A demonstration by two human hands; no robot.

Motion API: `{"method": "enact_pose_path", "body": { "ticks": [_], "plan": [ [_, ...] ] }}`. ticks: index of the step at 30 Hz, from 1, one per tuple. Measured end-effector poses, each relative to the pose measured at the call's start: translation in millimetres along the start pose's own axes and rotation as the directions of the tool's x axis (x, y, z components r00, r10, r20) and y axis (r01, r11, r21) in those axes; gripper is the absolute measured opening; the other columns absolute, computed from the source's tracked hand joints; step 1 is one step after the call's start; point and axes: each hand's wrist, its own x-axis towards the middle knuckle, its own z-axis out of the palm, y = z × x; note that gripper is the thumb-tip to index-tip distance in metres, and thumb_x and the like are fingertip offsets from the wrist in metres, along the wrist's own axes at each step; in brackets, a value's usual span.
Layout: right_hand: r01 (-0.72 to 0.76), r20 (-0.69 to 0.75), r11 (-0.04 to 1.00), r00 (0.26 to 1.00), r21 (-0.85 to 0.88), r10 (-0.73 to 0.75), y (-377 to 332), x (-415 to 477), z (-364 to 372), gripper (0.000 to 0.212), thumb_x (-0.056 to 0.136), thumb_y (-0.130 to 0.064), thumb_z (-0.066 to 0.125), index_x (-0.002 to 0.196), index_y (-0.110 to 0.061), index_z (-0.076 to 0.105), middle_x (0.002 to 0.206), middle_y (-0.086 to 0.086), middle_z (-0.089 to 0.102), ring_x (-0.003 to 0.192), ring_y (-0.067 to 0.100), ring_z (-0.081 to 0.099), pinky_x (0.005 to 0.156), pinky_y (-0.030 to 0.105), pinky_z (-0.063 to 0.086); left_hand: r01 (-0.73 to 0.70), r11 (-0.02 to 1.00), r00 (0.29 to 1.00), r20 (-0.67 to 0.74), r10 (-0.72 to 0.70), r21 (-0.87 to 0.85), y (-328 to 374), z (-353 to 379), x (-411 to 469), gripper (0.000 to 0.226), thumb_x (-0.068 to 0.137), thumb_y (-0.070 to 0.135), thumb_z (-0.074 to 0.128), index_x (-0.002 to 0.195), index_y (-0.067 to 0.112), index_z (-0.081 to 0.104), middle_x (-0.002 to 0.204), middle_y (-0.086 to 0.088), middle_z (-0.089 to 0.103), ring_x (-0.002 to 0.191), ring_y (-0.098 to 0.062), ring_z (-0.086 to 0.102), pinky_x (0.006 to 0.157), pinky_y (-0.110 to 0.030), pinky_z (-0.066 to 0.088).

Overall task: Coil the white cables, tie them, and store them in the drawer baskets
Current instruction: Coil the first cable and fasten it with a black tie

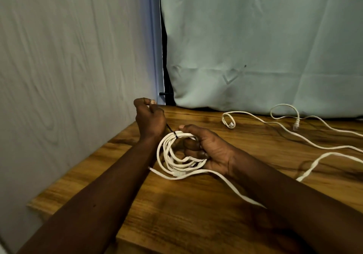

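Coiled white cable point(184, 165) in right hand point(208, 150), tie point(172, 131) in left hand point(150, 120)

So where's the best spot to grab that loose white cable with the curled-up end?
Just behind the clear plug on the loose cable, pinching from above: it lies flat on the table, and that end curls round free, by itself.

Glossy wood-grain table point(196, 204), smooth white plastic-sheathed cable coil point(172, 155), matt creased cloth backdrop point(255, 37).
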Motion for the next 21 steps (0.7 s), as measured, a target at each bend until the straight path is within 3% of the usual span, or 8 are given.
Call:
{"method": "enact_pose_path", "body": {
  "ticks": [3, 8, 10, 14, 17, 21],
  "plan": [
    [-0.016, 0.034, 0.999, 0.999, 0.032, 0.015, 0.1, 1.0, -5.2, 0.033, 0.101, -0.026, 0.052, 0.075, -0.014, 0.070, 0.039, -0.007, 0.034, 0.030, 0.005, 0.024, 0.073, 0.040, 0.000, -0.023, 0.999, 1.000, 0.016, 0.022, 0.030, -4.2, 4.6, -0.7, 0.013, 0.088, 0.040, 0.042, 0.083, 0.052, 0.040, 0.091, -0.015, 0.069, 0.080, -0.047, 0.068, 0.071, -0.061, 0.056],
    [-0.010, 0.024, 1.000, 1.000, 0.019, 0.009, -2.7, 2.6, -3.3, 0.022, 0.102, -0.022, 0.048, 0.084, -0.014, 0.059, 0.040, -0.007, 0.030, 0.029, 0.005, 0.023, 0.048, 0.024, 0.025, 0.003, 0.999, 1.000, -0.019, -0.002, 0.053, -5.6, 8.8, 3.5, 0.006, 0.089, 0.031, 0.044, 0.091, 0.036, 0.041, 0.089, -0.011, 0.068, 0.080, -0.042, 0.069, 0.077, -0.062, 0.058],
    [-0.012, 0.012, 1.000, 1.000, 0.009, 0.012, -3.0, 4.6, -2.6, 0.021, 0.101, -0.021, 0.047, 0.084, -0.015, 0.056, 0.040, -0.007, 0.029, 0.029, 0.005, 0.022, 0.041, 0.019, 0.027, 0.025, 0.999, 0.999, -0.035, -0.023, 0.041, -2.8, 8.2, 4.3, 0.006, 0.093, 0.025, 0.047, 0.096, 0.030, 0.044, 0.086, -0.007, 0.065, 0.082, -0.040, 0.069, 0.079, -0.058, 0.058],
    [-0.061, 0.050, 0.997, 0.997, 0.051, 0.058, -1.7, 7.3, -8.0, 0.022, 0.100, -0.023, 0.049, 0.080, -0.013, 0.050, 0.038, -0.006, 0.028, 0.028, 0.006, 0.023, 0.043, 0.021, 0.024, -0.014, 0.993, 0.997, -0.072, 0.022, 0.116, 0.0, 7.4, 2.1, 0.008, 0.101, 0.009, 0.047, 0.105, 0.016, 0.046, 0.083, 0.001, 0.055, 0.084, -0.030, 0.060, 0.077, -0.037, 0.047],
    [-0.090, 0.065, 0.990, 0.994, 0.111, 0.084, -0.2, 8.3, -13.9, 0.031, 0.099, -0.024, 0.051, 0.071, -0.015, 0.041, 0.037, -0.005, 0.028, 0.028, 0.006, 0.024, 0.044, 0.020, 0.032, -0.034, 0.985, 0.997, -0.068, 0.047, 0.171, -0.5, 8.8, 1.1, 0.008, 0.101, 0.008, 0.045, 0.104, 0.015, 0.045, 0.090, -0.005, 0.058, 0.083, -0.028, 0.057, 0.074, -0.034, 0.040],
    [-0.021, 0.052, 0.991, 0.999, 0.134, 0.014, 5.2, 9.0, -18.1, 0.030, 0.096, -0.027, 0.060, 0.070, -0.015, 0.052, 0.039, -0.007, 0.033, 0.029, 0.004, 0.025, 0.061, 0.031, 0.013, -0.087, 0.980, 0.996, 0.009, 0.087, 0.181, -5.8, 11.7, 3.4, 0.006, 0.101, 0.009, 0.050, 0.103, 0.014, 0.049, 0.087, -0.003, 0.061, 0.080, -0.029, 0.063, 0.071, -0.034, 0.045]
  ]
}}
